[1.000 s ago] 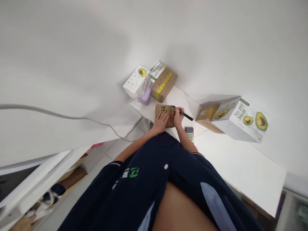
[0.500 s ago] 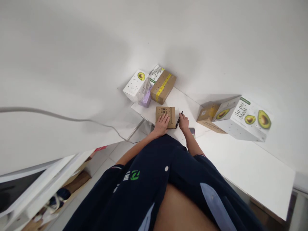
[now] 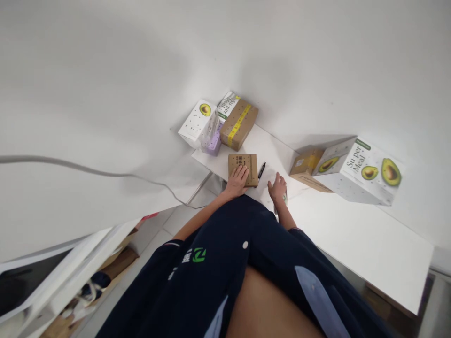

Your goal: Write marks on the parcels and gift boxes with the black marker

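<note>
My left hand [image 3: 237,181] lies flat on a small brown cardboard box [image 3: 252,164] with dark printing, its fingers stretched over the top. Just right of that box a black pen [image 3: 261,171] rests on the white table [image 3: 268,146]. Further right, my right hand [image 3: 277,187] is above the table with its fingers apart and nothing in them. Partly covered by the right hand and wrist is a small flat thing [image 3: 285,199], too hidden to name.
Behind stand a white avocado box [image 3: 197,123], a purple box [image 3: 213,142] and a brown box with yellow tape [image 3: 239,124]. A large white avocado carton [image 3: 362,180] and a brown carton [image 3: 305,166] stand right. A cable [image 3: 105,172] hangs along the left wall.
My right hand has let go of the pen and moved right, its fingers spreading. The pen now lies beside the small box. My left hand stays on the box.
</note>
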Motion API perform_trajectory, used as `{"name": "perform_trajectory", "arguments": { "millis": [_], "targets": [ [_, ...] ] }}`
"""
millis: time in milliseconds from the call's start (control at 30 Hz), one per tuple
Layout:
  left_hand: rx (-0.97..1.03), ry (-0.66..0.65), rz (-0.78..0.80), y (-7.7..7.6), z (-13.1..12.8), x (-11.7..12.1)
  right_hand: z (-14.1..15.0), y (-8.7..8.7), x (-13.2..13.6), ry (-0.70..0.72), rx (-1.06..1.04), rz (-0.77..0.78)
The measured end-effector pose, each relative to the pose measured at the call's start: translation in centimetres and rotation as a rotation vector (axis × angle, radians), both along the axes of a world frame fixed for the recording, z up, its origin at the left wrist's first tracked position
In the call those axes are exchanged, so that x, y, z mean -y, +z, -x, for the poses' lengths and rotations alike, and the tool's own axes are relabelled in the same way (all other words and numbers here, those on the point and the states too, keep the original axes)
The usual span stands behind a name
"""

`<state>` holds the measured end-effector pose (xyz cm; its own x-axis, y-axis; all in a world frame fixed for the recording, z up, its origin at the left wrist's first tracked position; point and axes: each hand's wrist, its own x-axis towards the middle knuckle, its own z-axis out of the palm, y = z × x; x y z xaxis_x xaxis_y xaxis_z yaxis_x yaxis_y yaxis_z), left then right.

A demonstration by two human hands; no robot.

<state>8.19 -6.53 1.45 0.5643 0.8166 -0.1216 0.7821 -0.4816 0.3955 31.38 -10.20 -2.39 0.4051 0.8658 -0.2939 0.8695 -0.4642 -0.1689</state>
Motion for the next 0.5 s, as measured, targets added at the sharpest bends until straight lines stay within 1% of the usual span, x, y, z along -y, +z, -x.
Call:
{"name": "perform_trajectory", "arguments": {
  "millis": [67, 133, 200, 233, 333, 500],
  "targets": [
    [0.002, -0.002, 0.012, 0.2, 0.0, -0.1, -0.8, 0.0, 2.7, -0.145, 0.049, 0.050],
    [0.009, -0.002, 0.019, 0.3, 0.1, -0.1, -1.3, -0.2, 5.2, -0.255, 0.056, 0.151],
    [0.027, 0.001, 0.018, 0.3, 0.1, -0.1, -1.6, -0.5, 7.0, -0.307, 0.030, 0.226],
    [0.036, 0.002, 0.016, 0.3, 0.1, -0.1, -1.6, -0.7, 7.7, -0.313, 0.015, 0.236],
    [0.047, -0.005, 0.011, 0.2, 0.2, 0.0, -1.6, -0.7, 8.5, -0.292, -0.006, 0.199],
    [0.041, 0.000, -0.003, 0.2, 0.1, 0.0, -1.6, 0.1, 7.7, -0.302, -0.036, 0.190]
  ]
}}
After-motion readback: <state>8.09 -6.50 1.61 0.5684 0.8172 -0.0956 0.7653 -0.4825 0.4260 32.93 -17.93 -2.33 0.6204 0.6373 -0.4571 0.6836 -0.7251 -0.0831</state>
